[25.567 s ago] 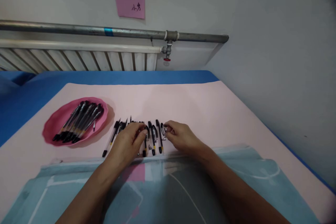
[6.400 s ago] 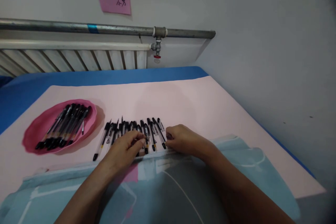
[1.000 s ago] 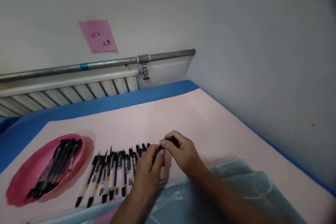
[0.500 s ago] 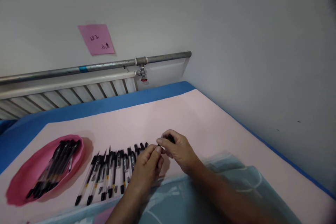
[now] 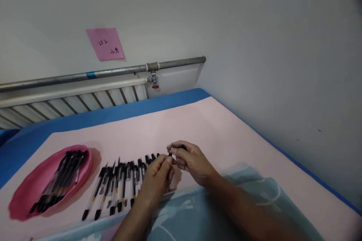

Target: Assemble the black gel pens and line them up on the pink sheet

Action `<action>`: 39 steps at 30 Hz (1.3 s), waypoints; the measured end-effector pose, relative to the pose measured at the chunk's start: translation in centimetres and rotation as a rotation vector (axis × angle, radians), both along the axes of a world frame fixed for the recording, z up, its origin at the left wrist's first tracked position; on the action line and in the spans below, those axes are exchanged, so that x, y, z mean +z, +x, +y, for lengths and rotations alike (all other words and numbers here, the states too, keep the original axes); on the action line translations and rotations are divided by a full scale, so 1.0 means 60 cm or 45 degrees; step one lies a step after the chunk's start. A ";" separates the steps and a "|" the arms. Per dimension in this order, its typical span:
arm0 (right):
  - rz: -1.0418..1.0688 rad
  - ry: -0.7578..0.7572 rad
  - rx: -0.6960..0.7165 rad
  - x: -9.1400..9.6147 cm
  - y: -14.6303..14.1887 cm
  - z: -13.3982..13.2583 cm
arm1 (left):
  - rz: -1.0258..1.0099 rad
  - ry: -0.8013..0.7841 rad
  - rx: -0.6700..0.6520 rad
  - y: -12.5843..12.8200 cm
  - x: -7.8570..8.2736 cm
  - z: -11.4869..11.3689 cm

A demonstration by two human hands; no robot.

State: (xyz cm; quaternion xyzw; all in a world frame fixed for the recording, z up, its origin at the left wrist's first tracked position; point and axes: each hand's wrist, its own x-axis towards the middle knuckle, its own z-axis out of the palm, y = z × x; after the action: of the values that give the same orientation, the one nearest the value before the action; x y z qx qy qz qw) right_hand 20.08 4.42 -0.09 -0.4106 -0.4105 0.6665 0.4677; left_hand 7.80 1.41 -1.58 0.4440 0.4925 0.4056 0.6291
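Observation:
My left hand [image 5: 160, 175] is closed in a pinch around a pen [image 5: 170, 154], whose small black end pokes up between thumb and forefinger. The rest of it is hidden in the palm. My right hand [image 5: 192, 160] meets it from the right, thumb and forefinger pinched at that end. A black pen part [image 5: 183, 147], perhaps a cap, shows above the right thumb, tucked in the same hand. Left of my hands lies a row of clear-barrelled pens [image 5: 121, 184] with black ends, some with bare points, and small loose pieces among them.
A pink oval basin [image 5: 21, 203] on the left holds a bundle of black-capped pens [image 5: 62, 177]. A pale pink mat [image 5: 181, 120] covers the blue tabletop [image 5: 158, 101]. Behind are a radiator [image 5: 79, 101], a pipe [image 5: 118, 70] and a pink paper note [image 5: 106, 44].
My right fingers have shifted at the pen's end, and its black tip now shows more clearly. The black part in the right hand is less exposed. Basin and pen row are unchanged.

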 end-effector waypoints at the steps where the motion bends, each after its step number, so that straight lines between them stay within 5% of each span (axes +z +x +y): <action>1: -0.022 0.002 -0.021 0.000 0.000 0.000 | 0.004 0.016 -0.002 0.000 0.000 0.000; 21: -0.099 0.039 -0.044 0.000 0.001 -0.001 | 0.207 0.195 0.062 -0.004 -0.012 0.006; 39: -0.026 -0.050 -0.079 0.005 -0.001 -0.004 | 0.154 0.145 -0.005 -0.002 -0.010 0.001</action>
State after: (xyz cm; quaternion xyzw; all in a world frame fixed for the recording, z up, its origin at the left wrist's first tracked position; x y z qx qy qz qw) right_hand 20.04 4.20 0.21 -0.4390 -0.3890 0.6554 0.4759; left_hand 7.67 1.50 -2.19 0.5039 0.5049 0.4041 0.5726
